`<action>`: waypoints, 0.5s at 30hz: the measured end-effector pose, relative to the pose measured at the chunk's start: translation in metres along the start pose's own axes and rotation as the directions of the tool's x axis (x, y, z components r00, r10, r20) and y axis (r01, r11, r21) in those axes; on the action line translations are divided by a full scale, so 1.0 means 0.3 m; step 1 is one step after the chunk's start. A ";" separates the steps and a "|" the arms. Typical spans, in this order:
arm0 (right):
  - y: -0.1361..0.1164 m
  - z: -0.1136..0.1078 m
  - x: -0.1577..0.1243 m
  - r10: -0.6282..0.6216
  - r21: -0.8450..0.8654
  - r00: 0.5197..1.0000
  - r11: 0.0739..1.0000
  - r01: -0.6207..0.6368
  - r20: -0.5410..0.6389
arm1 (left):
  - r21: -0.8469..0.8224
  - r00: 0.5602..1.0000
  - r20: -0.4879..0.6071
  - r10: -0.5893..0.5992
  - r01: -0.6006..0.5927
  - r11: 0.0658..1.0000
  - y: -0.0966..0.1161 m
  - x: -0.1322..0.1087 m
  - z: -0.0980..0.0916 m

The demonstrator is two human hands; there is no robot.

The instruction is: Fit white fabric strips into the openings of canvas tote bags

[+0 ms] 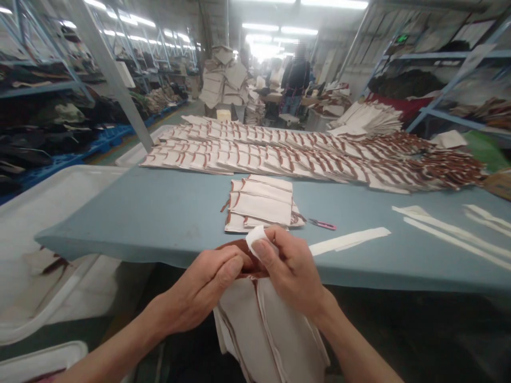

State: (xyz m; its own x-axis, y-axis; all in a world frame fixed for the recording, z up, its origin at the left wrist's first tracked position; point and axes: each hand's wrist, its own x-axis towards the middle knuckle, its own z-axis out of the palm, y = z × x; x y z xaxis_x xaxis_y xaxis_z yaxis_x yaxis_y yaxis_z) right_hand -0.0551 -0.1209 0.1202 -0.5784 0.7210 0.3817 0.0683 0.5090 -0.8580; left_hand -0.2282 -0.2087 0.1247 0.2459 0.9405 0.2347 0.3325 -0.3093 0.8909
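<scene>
A cream fabric piece with brown trim (275, 330) hangs below the near edge of the table, its brown top edge between my hands. My left hand (211, 282) is closed on that brown edge, with the fingertips partly hidden inside it. Between the thumb and fingers of my right hand (291, 266) is a white strip (256, 239), folded over near the brown edge. Just beyond my hands lies a small stack of cream pieces with brown edging (263, 199). Thread snips with a pink handle (323, 224) rest to the right of the stack.
Long rows of overlapping cream pieces (255, 151) cover the far side of the blue table (131, 213). Loose white strips (355, 239) lie on the right. A white bin (72, 178) stands at the left, and a person (295, 80) is far back among shelves.
</scene>
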 end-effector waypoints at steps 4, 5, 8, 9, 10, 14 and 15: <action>0.004 -0.006 -0.009 -0.117 -0.152 0.993 0.982 0.116 0.000 | 0.111 0.991 0.125 -0.045 0.031 0.993 0.015 0.016 -0.007; 0.006 -0.006 -0.011 -0.140 -0.180 0.990 0.974 0.139 0.006 | 0.154 0.989 0.142 -0.037 0.015 0.988 0.013 0.015 -0.008; 0.004 -0.007 -0.012 -0.182 -0.250 0.983 0.951 0.179 0.014 | 0.235 0.984 0.179 -0.004 -0.039 0.971 0.000 0.010 -0.012; 0.001 -0.007 -0.012 -0.192 -0.271 0.981 0.944 0.189 0.012 | 0.259 0.982 0.187 0.010 -0.059 0.964 -0.006 0.009 -0.013; -0.001 -0.005 -0.012 -0.208 -0.291 0.978 0.935 0.202 0.011 | 0.290 0.981 0.191 0.028 -0.083 0.953 -0.012 0.009 -0.011; 0.001 0.022 -0.032 -0.255 -0.352 0.967 0.905 0.238 -0.002 | 0.479 0.970 0.111 0.215 -0.241 0.844 -0.030 0.007 0.021; 0.005 0.033 -0.041 -0.256 -0.349 0.967 0.908 0.234 -0.017 | 0.517 0.958 0.071 0.278 -0.273 0.811 -0.032 0.004 0.035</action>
State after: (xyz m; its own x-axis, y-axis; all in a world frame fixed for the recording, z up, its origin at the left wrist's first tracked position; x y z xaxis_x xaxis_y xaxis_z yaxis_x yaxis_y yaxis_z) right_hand -0.0559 -0.1336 0.1107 -0.5627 0.5746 0.5943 0.2099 0.7946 -0.5696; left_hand -0.2217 -0.2061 0.1122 0.3922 0.8051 0.4450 0.6733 -0.5808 0.4575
